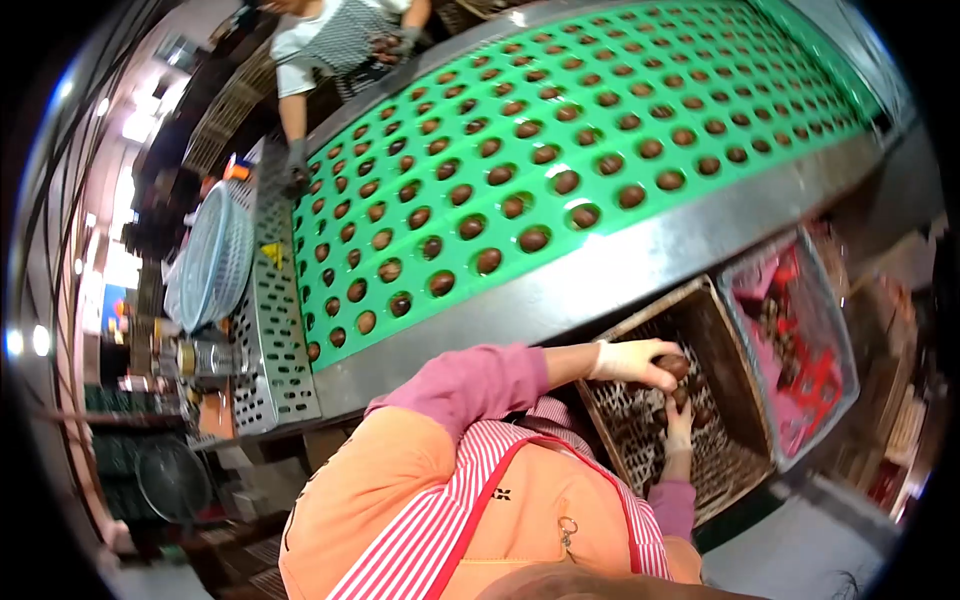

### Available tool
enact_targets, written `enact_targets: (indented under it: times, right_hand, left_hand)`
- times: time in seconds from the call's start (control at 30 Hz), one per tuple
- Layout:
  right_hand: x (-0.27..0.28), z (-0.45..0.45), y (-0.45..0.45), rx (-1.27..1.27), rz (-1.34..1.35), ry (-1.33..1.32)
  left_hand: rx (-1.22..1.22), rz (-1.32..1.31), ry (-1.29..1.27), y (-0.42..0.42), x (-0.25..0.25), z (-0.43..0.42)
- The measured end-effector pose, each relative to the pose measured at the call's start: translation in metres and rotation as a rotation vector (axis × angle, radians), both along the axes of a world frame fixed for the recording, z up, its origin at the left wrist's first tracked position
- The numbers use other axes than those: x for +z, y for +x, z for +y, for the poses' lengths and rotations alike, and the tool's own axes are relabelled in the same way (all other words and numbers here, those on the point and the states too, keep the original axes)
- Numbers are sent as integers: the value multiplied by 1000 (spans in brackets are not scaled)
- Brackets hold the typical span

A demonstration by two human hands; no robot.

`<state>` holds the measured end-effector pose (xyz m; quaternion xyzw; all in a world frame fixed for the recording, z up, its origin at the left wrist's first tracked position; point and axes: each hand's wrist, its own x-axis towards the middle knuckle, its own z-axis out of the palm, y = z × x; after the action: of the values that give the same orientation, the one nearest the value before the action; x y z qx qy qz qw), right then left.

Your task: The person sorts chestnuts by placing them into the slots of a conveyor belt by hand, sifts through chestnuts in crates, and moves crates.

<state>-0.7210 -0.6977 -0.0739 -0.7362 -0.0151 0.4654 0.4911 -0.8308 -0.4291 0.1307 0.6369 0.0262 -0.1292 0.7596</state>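
Observation:
My left hand (pixel 630 361), in a pale glove, reaches over a brown plastic crate (pixel 748 425) with its fingers around a dark brown egg (pixel 673 366). Just below it, my right hand (pixel 679 428) is inside the crate, fingers curled up around another brown egg (pixel 680 397). The two hands nearly touch. A few more dark eggs (pixel 703 416) lie on the crate's slatted bottom, partly hidden by my hands. Beyond the crate, a green conveyor (pixel 640 235) holds rows of brown eggs (pixel 534 238) in its round pockets.
A metal ledge (pixel 640 280) edges the conveyor. Right of the crate stands a grey bin (pixel 842 360) with a pink lining and red pieces. Across the belt, a co-worker in a checked apron (pixel 350 50) handles eggs with gloved hands. Blue baskets (pixel 215 255) stand at left.

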Motion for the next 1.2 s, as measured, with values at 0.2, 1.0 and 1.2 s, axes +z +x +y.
enact_targets:
  times: [0.2, 1.0, 1.2]
  right_hand:
    - [111, 62, 5, -108, 343, 630]
    - [216, 320, -215, 727, 563, 533]
    - [169, 326, -187, 473, 850, 576]
  left_hand:
    - [279, -60, -488, -156, 49, 66]
    - [876, -574, -971, -343, -25, 107]
    - [706, -574, -1052, -346, -57, 124]
